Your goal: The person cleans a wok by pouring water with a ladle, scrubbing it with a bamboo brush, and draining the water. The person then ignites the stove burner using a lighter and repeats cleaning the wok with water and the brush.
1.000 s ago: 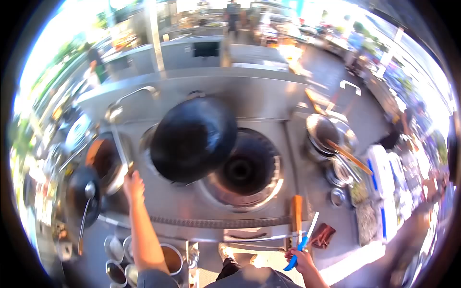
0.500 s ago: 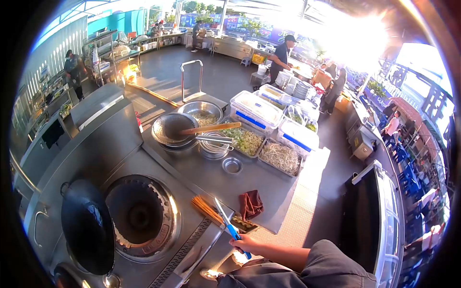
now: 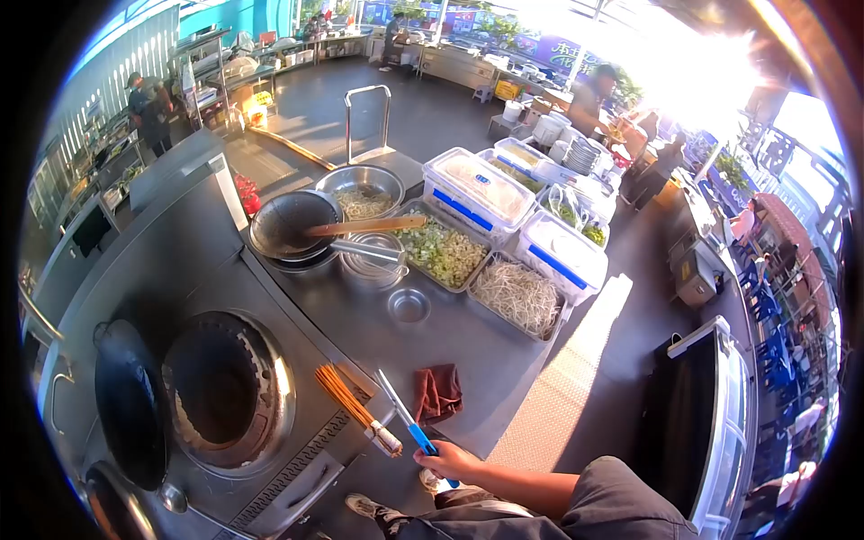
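My right hand point(image 3: 453, 461) reaches in from the lower right, closed around the blue handle of a long, slim knife point(image 3: 421, 437). Its silvery blade points up and to the left, over the counter's front edge. Just left of the blade lies a bamboo wok brush point(image 3: 349, 400), a bundle of orange-brown sticks with a pale band at one end. Beyond the knife a folded dark red cloth point(image 3: 438, 393) rests on the steel counter point(image 3: 360, 315). My left hand is out of view.
At left, a black wok point(image 3: 130, 405) leans beside a round burner point(image 3: 220, 391). Behind are a strainer point(image 3: 288, 225), a small metal bowl point(image 3: 409, 306), a tray of bean sprouts point(image 3: 517, 292), chopped vegetables point(image 3: 441, 247) and lidded boxes point(image 3: 477, 193). People stand farther back.
The view has shifted, so the counter things sit farther left in the picture. My right hand still grips the knife. More of the brush's banded end shows now.
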Motion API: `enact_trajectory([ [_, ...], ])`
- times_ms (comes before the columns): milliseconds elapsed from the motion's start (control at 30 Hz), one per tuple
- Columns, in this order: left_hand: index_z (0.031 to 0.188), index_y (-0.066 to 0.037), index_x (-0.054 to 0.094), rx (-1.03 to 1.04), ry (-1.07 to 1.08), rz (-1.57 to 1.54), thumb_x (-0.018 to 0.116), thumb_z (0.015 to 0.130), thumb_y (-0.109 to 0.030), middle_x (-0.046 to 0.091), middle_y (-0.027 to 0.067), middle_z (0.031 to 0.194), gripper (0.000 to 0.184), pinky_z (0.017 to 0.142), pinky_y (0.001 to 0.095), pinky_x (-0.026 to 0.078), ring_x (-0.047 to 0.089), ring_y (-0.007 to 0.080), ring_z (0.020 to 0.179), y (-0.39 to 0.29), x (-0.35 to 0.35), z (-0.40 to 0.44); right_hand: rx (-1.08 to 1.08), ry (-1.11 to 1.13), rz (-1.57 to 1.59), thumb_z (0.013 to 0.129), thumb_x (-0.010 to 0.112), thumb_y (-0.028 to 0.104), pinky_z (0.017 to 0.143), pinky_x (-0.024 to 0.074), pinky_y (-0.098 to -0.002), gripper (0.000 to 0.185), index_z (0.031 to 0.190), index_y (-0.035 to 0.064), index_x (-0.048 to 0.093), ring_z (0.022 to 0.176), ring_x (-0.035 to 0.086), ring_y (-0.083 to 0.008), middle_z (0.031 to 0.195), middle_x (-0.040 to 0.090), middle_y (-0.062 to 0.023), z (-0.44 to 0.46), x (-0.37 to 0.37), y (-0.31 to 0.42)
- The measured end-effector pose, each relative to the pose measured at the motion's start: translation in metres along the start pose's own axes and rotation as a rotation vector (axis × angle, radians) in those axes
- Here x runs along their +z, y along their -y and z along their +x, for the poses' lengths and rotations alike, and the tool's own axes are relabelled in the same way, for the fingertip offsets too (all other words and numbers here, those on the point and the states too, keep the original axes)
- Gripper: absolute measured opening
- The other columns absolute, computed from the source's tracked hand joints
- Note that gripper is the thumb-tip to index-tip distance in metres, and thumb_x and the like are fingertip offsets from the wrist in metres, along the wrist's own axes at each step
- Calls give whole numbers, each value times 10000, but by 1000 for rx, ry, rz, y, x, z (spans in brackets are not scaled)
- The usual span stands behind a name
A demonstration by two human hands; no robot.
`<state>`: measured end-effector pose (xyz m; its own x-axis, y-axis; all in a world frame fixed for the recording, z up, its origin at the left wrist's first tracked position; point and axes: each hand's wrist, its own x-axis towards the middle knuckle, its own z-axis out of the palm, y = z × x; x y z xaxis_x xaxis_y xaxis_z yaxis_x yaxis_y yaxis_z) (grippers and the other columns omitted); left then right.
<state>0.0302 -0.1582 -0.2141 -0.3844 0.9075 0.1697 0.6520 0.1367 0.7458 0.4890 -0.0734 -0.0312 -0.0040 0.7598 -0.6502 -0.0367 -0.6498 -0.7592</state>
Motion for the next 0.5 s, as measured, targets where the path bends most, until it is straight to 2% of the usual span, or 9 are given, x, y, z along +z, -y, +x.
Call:
enact_trajectory([
  [33, 1109, 24, 598, -22, 108, -121, 605, 832, -82, 645, 176, 828, 297, 680, 393, 512, 619, 304, 722, 3, 18, -15, -8, 35, -13, 930, 618, 250, 474, 350, -249, 232, 1011, 34, 594, 518, 447, -68, 637, 503, 16, 1, -5, -2],
  [67, 1045, 10, 640, -318, 189, -172, 556, 849, -82, 672, 165, 876, 232, 726, 362, 514, 643, 280, 774, -71, -8, -52, 2, 61, 47, 926, 621, 243, 474, 349, -250, 231, 1015, 30, 595, 525, 447, -73, 640, 498, 15, 6, -12, -17],
  [100, 1106, -46, 552, -502, 410, -437, 562, 944, -173, 549, 43, 718, 206, 446, 226, 438, 512, 97, 522, -56, 38, -59, 27, 40, -31, 923, 621, 205, 472, 353, -249, 213, 1015, 15, 591, 521, 451, -80, 640, 499, 11, 4, -11, -6],
  [133, 1052, -34, 578, -533, 506, -494, 540, 928, -101, 587, 63, 734, 145, 480, 279, 484, 580, 147, 542, -74, 39, -61, -18, 36, -50, 921, 617, 163, 472, 364, -249, 191, 1015, -1, 587, 514, 450, -83, 633, 496, 6, 13, -15, -20],
  [233, 1025, -57, 613, -931, 399, -560, 600, 916, -165, 662, 108, 802, 154, 577, 333, 519, 658, 203, 670, -13, 81, -90, 43, 42, -18, 917, 589, 91, 437, 356, -244, 145, 1017, -13, 572, 473, 440, -94, 595, 476, -5, 13, -14, -18],
  [300, 975, -36, 628, -460, 284, 163, 635, 878, -242, 675, 194, 845, 228, 684, 406, 523, 674, 344, 805, 19, 89, -94, 50, 66, -90, 913, 579, 75, 424, 346, -245, 137, 1018, -12, 567, 453, 433, -96, 585, 465, -4, 12, -9, -14],
  [367, 1009, -23, 618, -692, 150, -124, 599, 904, -242, 680, 176, 834, 244, 636, 391, 530, 682, 311, 751, 95, 121, -118, 81, 41, -148, 911, 567, 69, 425, 346, -247, 132, 1014, -12, 558, 449, 432, -97, 588, 459, -9, 12, -5, -17],
  [433, 1084, -41, 588, -1166, 66, -543, 558, 941, -232, 665, 123, 805, 240, 570, 350, 537, 666, 247, 666, 70, 101, -87, 101, 57, -194, 910, 562, 66, 424, 345, -250, 131, 1014, -13, 552, 451, 434, -99, 589, 456, -11, 11, 2, -18],
  [500, 1127, -52, 528, -1297, -61, -662, 514, 974, -262, 663, 146, 884, 260, 627, 351, 570, 681, 244, 731, 94, 110, -79, 117, 36, -231, 909, 558, 63, 424, 345, -253, 131, 1014, -13, 547, 452, 436, -102, 591, 452, -14, 5, 14, -14],
])
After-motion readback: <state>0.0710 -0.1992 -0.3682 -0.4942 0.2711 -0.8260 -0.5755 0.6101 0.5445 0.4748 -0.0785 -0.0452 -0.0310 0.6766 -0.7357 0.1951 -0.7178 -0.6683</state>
